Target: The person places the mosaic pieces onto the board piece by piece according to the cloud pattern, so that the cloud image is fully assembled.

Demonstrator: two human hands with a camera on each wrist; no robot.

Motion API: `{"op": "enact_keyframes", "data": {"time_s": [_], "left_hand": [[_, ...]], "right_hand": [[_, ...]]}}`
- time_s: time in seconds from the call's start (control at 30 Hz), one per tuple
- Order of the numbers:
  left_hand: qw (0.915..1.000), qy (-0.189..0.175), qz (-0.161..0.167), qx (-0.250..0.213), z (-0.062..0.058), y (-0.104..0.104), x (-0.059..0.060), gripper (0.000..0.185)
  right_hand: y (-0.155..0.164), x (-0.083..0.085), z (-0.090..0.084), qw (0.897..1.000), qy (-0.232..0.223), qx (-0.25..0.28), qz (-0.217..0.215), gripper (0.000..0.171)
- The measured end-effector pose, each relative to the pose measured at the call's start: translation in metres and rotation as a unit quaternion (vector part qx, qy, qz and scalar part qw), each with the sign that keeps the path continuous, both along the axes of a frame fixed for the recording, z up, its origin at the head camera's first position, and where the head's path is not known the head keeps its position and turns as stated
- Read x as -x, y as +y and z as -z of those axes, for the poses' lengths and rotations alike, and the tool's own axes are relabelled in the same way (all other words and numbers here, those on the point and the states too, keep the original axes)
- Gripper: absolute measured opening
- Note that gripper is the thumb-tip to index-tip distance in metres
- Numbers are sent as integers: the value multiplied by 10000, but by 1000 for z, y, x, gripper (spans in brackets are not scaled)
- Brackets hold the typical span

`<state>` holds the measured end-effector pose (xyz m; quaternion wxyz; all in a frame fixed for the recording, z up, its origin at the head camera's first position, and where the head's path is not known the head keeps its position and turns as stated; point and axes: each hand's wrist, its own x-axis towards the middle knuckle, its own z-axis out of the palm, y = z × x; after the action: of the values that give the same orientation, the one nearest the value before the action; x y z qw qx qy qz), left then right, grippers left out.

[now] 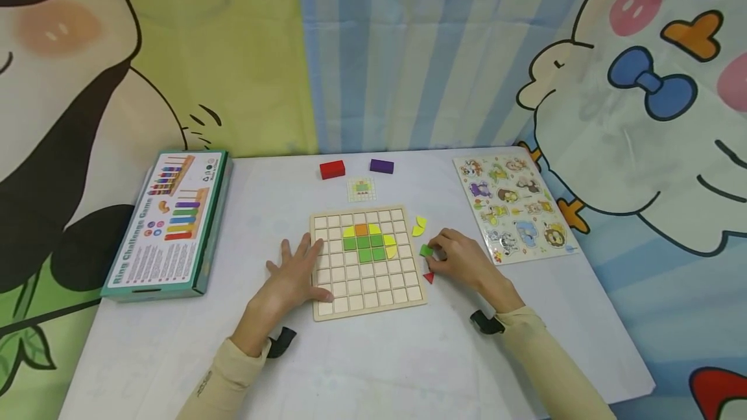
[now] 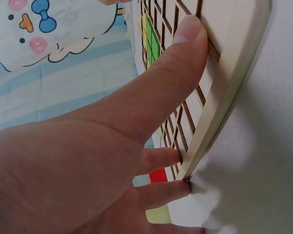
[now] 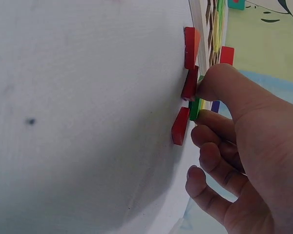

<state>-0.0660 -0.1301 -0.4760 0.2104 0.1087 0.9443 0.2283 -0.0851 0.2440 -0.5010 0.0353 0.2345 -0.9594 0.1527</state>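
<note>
A wooden grid board point(image 1: 366, 263) lies in the middle of the white table, with green, yellow and orange tiles point(image 1: 367, 242) set in its upper cells. My left hand point(image 1: 294, 271) lies flat, fingers spread, on the board's left edge point(image 2: 219, 122); the thumb point(image 2: 178, 58) presses on the grid. My right hand point(image 1: 458, 256) pinches a small green tile point(image 1: 426, 251) just right of the board, seen between thumb and forefinger as the green tile point(image 3: 194, 108). Red tiles point(image 3: 188, 87) lie on the table beside it, one red triangle point(image 1: 428, 277) below the hand.
Two yellow curved pieces point(image 1: 419, 225) lie right of the board. A pattern card point(image 1: 360, 189), a red block point(image 1: 332, 169) and a purple block point(image 1: 382, 166) sit behind it. A boxed ring game point(image 1: 169, 222) is at the left, an animal puzzle point(image 1: 515, 206) at the right.
</note>
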Motion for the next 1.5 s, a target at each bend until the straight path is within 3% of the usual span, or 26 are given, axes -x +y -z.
{"op": "enact_keyframes", "data": {"time_s": [0.17, 0.4, 1.03, 1.5], "left_hand": [[10000, -13, -24, 9, -1, -1, 1, 117], [10000, -36, -25, -3, 0, -1, 1, 118], [10000, -1, -1, -87, -2, 0, -1, 115], [10000, -26, -40, -86, -2, 1, -1, 115]], "right_hand": [[-2, 4, -1, 9997, 214, -2, -84, 25], [-19, 11, -7, 9988, 164, 174, -432, 24], [-115, 25, -8, 9838, 424, 103, -1741, 23], [-132, 26, -6, 9802, 421, -146, -1928, 28]]}}
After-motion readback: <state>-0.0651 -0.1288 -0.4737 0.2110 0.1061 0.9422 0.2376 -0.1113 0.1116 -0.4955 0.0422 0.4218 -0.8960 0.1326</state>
